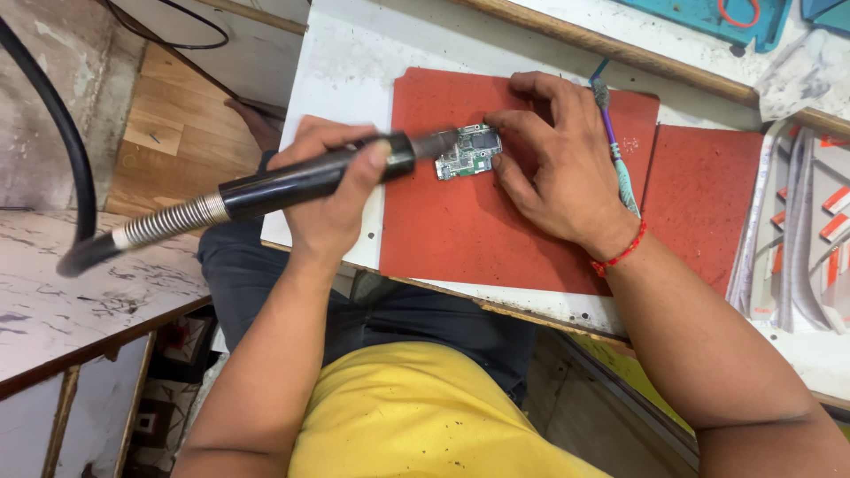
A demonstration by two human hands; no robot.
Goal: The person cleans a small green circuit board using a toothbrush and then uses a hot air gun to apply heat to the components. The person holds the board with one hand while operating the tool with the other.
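On a red work mat laid over a white bench, a person's left hand is closed around the black handle of a hot-air tool, whose nozzle points right at a small green circuit board. At the near left, the tool's handle ends in a coiled metal spring and a black hose that curves away to the far left. From the right, the right hand, a red thread at its wrist, lies flat on the mat with its fingertips pressing the board's right edge. Just behind that hand rests a thin brush with a purple and teal handle. A second red mat lies at the right.
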